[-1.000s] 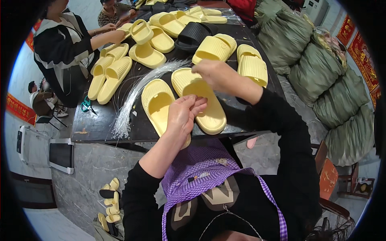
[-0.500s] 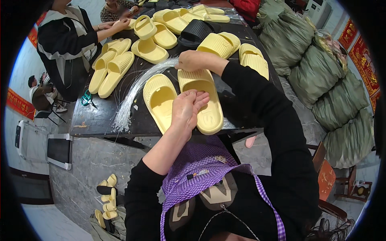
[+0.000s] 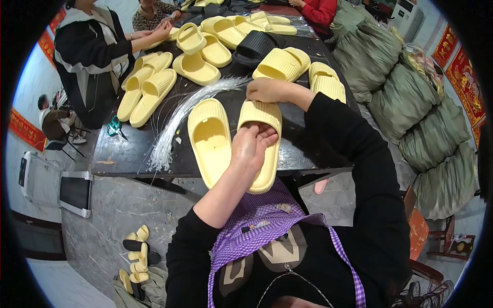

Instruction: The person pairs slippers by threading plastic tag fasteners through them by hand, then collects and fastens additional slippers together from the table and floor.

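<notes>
Two pale yellow slippers lie side by side at the table's near edge, the left slipper (image 3: 209, 143) untouched and the right slipper (image 3: 266, 177) under my hands. My left hand (image 3: 250, 149) reaches into the right slipper's opening, thumb and forefinger together beneath the strap; their tips are hidden. At the toe end of the same slipper, my right hand (image 3: 267, 91) is closed in a pinch against the strap's far edge. What either hand pinches is too small or hidden to make out. A bundle of thin clear plastic strands (image 3: 179, 115) curves across the table beside the left slipper.
Teal-handled scissors (image 3: 114, 127) lie at the table's left side. More yellow slippers (image 3: 149, 95) and a black slipper (image 3: 255, 47) cover the far part. A co-worker (image 3: 92, 51) works at the left. Stuffed green sacks (image 3: 405, 97) are piled along the right.
Both hands and the right slipper have shifted slightly right and nearer in the picture. My left fingers now reach deeper under the strap. The whole view has moved a little too.
</notes>
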Tool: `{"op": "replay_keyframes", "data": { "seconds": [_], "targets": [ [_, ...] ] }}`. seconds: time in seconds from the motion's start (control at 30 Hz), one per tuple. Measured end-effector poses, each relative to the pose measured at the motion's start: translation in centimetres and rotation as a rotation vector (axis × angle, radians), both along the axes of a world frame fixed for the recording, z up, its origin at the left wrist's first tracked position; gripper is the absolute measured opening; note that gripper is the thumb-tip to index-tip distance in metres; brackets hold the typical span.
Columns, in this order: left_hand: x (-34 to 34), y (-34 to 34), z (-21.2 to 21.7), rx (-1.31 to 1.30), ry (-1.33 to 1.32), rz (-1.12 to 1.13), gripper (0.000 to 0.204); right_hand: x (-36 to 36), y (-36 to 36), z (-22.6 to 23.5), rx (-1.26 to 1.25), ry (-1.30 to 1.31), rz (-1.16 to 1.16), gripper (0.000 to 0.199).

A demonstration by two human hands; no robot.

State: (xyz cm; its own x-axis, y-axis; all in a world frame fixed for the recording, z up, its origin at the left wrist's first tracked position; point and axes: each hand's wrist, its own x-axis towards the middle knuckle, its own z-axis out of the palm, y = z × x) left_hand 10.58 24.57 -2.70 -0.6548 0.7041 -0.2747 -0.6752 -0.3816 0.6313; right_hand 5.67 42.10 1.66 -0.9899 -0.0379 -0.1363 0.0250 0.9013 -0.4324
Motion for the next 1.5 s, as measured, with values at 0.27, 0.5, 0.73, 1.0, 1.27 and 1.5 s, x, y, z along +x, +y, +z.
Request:
{"op": "replay_keyframes", "data": {
  "seconds": [0.27, 0.5, 0.73, 1.0, 1.27, 1.5],
  "targets": [
    [0.1, 0.9, -0.5, -0.062, 0.013, 0.004, 0.018, 3.0, -0.9, 0.4, -0.676, -0.32, -0.23, 0.031],
    [0.6, 1.0, -0.3, -0.093, -0.021, -0.02, 0.015, 4.1, -0.8, 0.1, -0.906, -0.374, -0.25, 0.035],
    [0.1, 0.6, -0.2, -0.03, -0.031, -0.164, 0.014, 4.8, -1.4, 0.5, -0.947, -0.293, -0.349, 0.033],
    [0.6, 0.1, -0.1, -0.096, 0.032, -0.215, 0.015, 5.2, -1.5, -0.1, -0.985, -0.22, -0.384, 0.027],
    [2.3, -3.5, 1.8, -0.184, 0.131, -0.134, 0.014, 4.7, -0.3, -2.6, -0.658, 0.245, -0.254, 0.019],
    [0.7, -7.3, 1.4, -0.048, 0.191, 0.084, 0.014, 4.2, -1.9, -1.8, -0.437, 0.391, -0.209, 0.034]
  ]
}}
